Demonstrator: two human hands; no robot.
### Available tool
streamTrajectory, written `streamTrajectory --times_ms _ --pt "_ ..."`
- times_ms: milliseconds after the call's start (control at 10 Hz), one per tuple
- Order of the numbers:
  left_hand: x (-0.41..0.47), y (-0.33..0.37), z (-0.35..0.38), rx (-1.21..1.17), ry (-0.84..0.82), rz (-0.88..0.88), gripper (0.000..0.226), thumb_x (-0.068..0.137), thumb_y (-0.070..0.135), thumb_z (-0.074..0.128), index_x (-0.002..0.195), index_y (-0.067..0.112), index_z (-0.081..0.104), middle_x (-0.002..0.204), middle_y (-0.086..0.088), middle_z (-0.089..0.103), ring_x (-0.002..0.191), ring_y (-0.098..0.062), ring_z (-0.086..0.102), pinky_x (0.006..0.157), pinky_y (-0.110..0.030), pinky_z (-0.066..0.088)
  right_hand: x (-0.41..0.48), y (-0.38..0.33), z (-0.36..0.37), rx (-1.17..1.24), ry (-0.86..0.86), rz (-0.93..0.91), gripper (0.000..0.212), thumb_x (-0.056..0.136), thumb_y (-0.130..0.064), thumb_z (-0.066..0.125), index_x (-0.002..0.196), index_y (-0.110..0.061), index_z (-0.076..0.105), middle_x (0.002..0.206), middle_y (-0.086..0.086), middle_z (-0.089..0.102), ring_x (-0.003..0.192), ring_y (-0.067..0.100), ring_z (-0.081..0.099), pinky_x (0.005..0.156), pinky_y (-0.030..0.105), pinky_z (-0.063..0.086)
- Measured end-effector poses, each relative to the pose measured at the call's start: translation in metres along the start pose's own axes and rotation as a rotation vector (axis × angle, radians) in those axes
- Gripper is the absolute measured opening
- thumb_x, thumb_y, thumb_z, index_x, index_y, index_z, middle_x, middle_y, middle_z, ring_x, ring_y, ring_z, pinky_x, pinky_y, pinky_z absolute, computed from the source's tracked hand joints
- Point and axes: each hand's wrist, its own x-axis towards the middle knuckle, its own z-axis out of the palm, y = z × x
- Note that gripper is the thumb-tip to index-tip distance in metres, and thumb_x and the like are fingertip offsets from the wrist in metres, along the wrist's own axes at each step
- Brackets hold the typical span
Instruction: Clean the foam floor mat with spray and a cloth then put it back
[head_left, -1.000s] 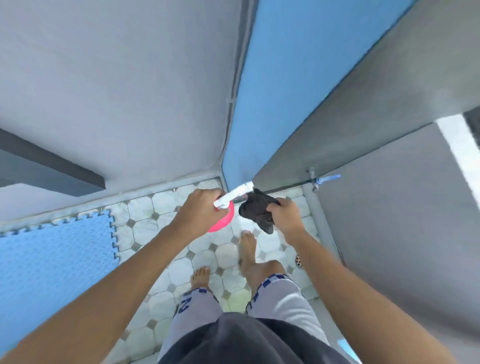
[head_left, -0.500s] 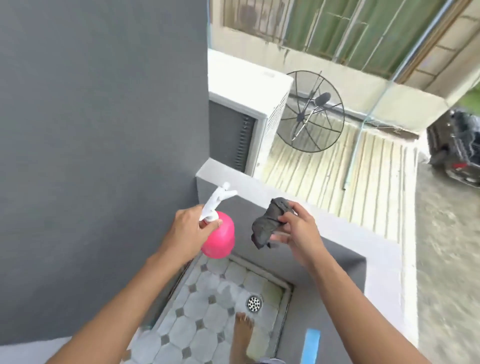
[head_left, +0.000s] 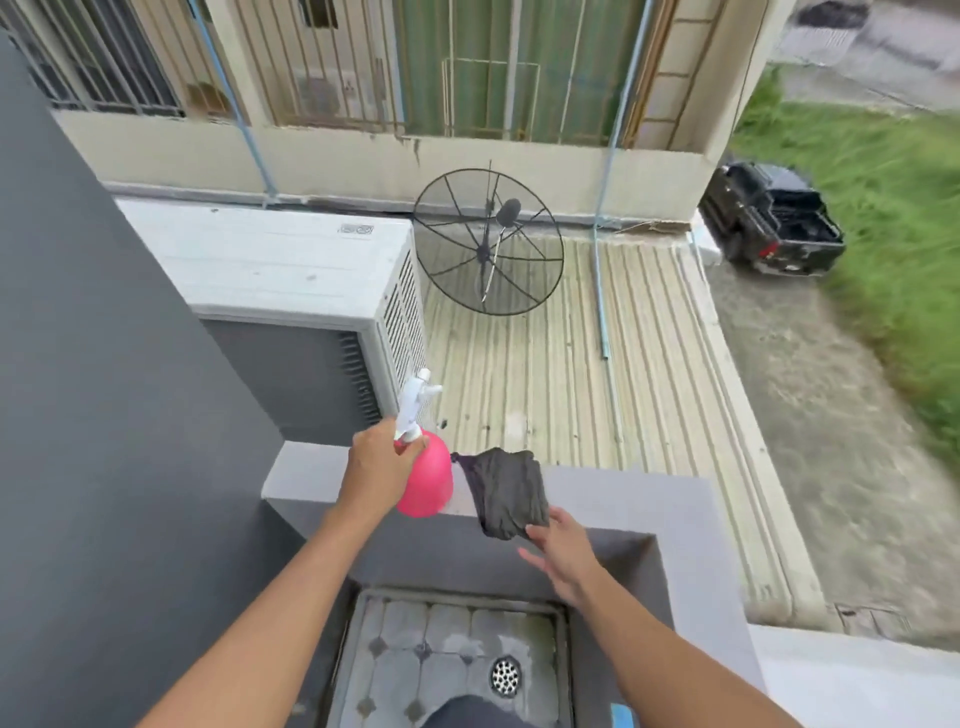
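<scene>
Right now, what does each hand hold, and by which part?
Left hand holds the spray bottle by its neck. Right hand is open, holding nothing; the cloth lies on the wall.

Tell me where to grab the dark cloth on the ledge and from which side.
Take the dark cloth at its near edge, which droops over the inner lip of the grey ledge, coming from the balcony side. That hanging fold gives fingers something to pinch, and the open right hand is already just below it.

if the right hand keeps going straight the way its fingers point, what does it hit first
Most likely the dark cloth draped on the grey ledge. The right hand is open, fingers aimed up-left at the cloth's lower edge, possibly touching it already; depth is unclear.
</scene>
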Motion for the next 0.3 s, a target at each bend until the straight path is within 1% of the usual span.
streamTrajectory --times_ms 100,200,300 --pt "0.007 0.003 -0.004 0.047 -0.051 0.054 0.019 0.09 0.029 0.069 0.079 0.017 0.059 0.073 -0.003 0.066 0.075 -0.029 0.064 0.068 -0.038 0.051 0.003 -0.013 0.0 -0.219 0.099 -0.052 0.025 0.091 -0.007 0.063 0.116 -0.007 0.062 0.103 0.013 0.072 0.089 0.021 0.068 0.073 0.04 0.061" --pt "0.014 0.003 -0.013 0.076 -0.18 0.094 0.029 0.083 0.058 0.068 0.09 0.033 0.054 0.08 0.007 0.066 0.085 -0.024 0.066 0.073 -0.037 0.052 -0.001 -0.039 0.0 -0.867 0.18 -0.211 0.027 0.087 -0.028 0.063 0.105 -0.008 0.066 0.094 0.008 0.072 0.079 0.021 0.064 0.075 0.037 0.056" --pt "0.028 0.015 -0.033 -0.029 -0.294 0.111 0.086 0.076 0.094 0.039 0.137 0.035 0.052 0.126 0.006 0.067 0.111 -0.015 0.062 0.093 -0.038 0.049 -0.005 -0.089 0.007 -1.133 0.156 -0.349 0.042 0.095 -0.037 0.056 0.124 -0.008 0.061 0.12 0.009 0.067 0.106 0.024 0.064 0.089 0.037 0.053"
